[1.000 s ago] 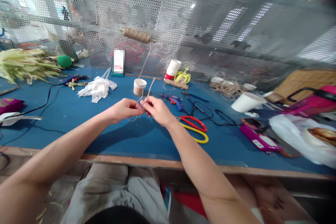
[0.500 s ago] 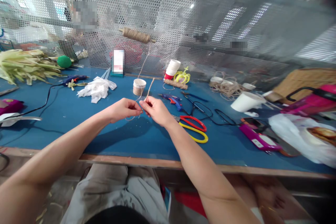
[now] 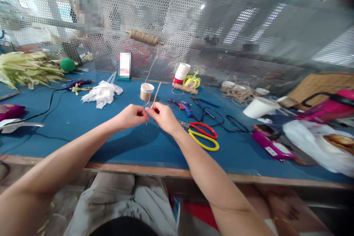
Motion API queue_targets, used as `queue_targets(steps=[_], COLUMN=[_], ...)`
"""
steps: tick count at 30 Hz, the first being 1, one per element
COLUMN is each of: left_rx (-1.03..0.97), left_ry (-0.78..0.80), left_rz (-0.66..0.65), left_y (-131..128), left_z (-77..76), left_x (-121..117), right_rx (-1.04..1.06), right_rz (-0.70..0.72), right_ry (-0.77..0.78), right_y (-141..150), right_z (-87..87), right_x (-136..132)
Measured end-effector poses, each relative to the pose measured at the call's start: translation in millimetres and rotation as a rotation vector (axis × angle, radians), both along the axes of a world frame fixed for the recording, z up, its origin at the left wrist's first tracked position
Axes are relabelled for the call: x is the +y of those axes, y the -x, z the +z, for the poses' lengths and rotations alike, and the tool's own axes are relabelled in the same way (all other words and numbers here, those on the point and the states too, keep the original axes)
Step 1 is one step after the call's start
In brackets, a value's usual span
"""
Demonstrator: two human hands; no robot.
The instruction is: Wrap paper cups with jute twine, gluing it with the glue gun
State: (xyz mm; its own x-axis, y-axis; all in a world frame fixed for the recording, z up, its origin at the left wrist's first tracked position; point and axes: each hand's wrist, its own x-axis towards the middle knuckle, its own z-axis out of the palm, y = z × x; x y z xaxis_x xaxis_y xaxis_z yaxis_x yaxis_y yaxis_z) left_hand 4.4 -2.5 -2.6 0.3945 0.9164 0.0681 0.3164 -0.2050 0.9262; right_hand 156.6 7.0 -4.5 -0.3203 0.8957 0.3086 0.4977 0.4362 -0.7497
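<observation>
My left hand [image 3: 133, 116] and my right hand [image 3: 163, 117] meet over the blue table, fingertips pinched together and almost touching. From the right fingers a thin tan stem [image 3: 157, 92], which looks wrapped in twine, points up and away. Thin brown twine [image 3: 151, 67] comes down from a spool [image 3: 144, 37] on the mesh panel, passes the paper cup [image 3: 146, 92] and reaches my fingertips, where the left hand pinches it. The lower end of the stem is hidden by the fingers.
Scissors [image 3: 206, 135] with red and yellow handles lie right of my right forearm. A blue glue gun [image 3: 181, 106] rests behind them. White crumpled material [image 3: 101, 94] and a phone [image 3: 124, 65] stand left of the cup. Corn husks [image 3: 30, 67] lie far left, a magenta device [image 3: 273, 145] right.
My hands have drawn slightly closer together, and the tan stem has shifted a little left. The twine loop below the fingers shows less. Things on the table stay put.
</observation>
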Motion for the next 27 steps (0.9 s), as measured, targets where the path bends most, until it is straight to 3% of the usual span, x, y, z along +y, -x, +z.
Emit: queue_targets(steps=[5, 7, 14, 21, 27], left_rx=[-0.169, -0.198, -0.089, 0.103, 0.071], left_ry=[0.154, 0.188, 0.101, -0.121, -0.093], left_rz=[-0.094, -0.108, -0.130, -0.082, -0.045], left_y=[0.1, 0.4, 6.0, 6.2, 2.1], left_z=[1.0, 0.8, -0.7, -1.8, -4.0], left_x=[-1.1, -1.1, 3.2, 4.2, 2.8], right_rx=[0.207, 0.247, 0.173, 0.062, 0.015], right_rz=[0.245, 0.283, 0.200, 0.138, 0.095], right_ry=[0.217, 0.264, 0.229, 0.205, 0.150], right_y=[-4.3, -6.2, -7.5, -6.0, -5.3], right_z=[3.6, 4.3, 0.6, 2.6, 2.0], right_x=[-1.5, -0.9, 3.1, 1.9, 1.1])
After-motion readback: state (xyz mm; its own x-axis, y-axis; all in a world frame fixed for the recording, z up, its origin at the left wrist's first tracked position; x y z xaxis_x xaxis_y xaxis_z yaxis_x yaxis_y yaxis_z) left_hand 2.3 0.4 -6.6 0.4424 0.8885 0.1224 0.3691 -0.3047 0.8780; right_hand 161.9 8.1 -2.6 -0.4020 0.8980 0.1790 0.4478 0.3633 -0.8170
